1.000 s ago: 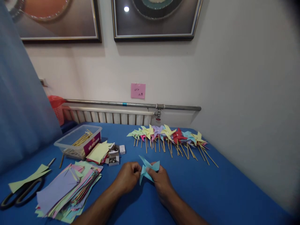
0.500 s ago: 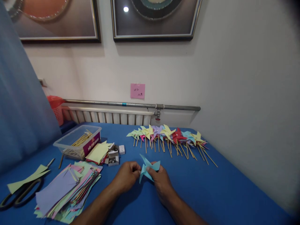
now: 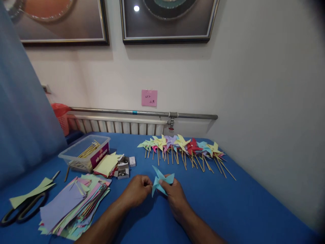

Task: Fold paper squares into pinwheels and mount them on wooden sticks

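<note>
Pinwheel (image 3: pixel 162 176), light blue, in right hand (image 3: pixel 175 196), left hand (image 3: pixel 137 190) close beside

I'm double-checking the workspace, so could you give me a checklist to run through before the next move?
1. Light-blue pinwheel held: ok, in the right hand, thumb pressing near its middle.
2. Left hand holding something: cannot tell; fingers are curled beside the pinwheel, contents hidden.
3. Sticks available: ok, several in the clear plastic box.
4. Small metal pieces reachable: ok, in open little boxes.
5. Scissors uncovered: not ok, green paper lies across them.
</note>
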The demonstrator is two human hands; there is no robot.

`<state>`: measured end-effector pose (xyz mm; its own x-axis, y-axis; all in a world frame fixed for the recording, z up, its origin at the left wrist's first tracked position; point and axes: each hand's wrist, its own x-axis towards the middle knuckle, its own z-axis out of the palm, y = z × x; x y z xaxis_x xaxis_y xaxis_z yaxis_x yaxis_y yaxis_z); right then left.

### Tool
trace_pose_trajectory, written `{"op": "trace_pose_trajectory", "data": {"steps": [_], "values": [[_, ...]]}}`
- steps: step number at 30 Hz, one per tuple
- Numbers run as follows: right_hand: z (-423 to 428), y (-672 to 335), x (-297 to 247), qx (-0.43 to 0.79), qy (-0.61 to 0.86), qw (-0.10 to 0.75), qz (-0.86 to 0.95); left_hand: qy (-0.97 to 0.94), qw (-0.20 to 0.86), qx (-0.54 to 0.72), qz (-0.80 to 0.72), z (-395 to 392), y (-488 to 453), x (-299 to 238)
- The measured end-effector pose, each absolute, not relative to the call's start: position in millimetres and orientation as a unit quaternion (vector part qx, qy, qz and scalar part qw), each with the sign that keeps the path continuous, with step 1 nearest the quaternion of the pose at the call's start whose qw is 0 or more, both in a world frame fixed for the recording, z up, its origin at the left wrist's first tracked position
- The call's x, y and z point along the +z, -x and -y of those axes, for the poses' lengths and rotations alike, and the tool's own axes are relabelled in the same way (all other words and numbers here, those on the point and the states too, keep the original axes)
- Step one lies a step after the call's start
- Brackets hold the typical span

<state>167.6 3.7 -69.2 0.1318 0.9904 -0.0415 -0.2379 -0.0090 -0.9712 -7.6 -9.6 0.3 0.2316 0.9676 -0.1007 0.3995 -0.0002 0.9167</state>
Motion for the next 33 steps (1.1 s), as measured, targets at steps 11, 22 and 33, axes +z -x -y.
{"op": "trace_pose_trajectory", "data": {"steps": [11, 22, 33], "values": [[-4.1, -167.5, -68.1, 0.548, 0.448, 0.580, 0.404, -0.636, 0.457, 0.328, -0.528, 10.7, 4.2, -4.2], [1.0, -167.1, -54.5, 0.564, 0.448, 0.578, 0.382, -0.625, 0.485, 0.325, -0.518, 9.3, 1.9, -5.4], [5.8, -165.5, -47.1, 0.570, 0.449, 0.581, 0.369, -0.611, 0.516, 0.304, -0.518, 11.5, 8.2, 3.7]]}}
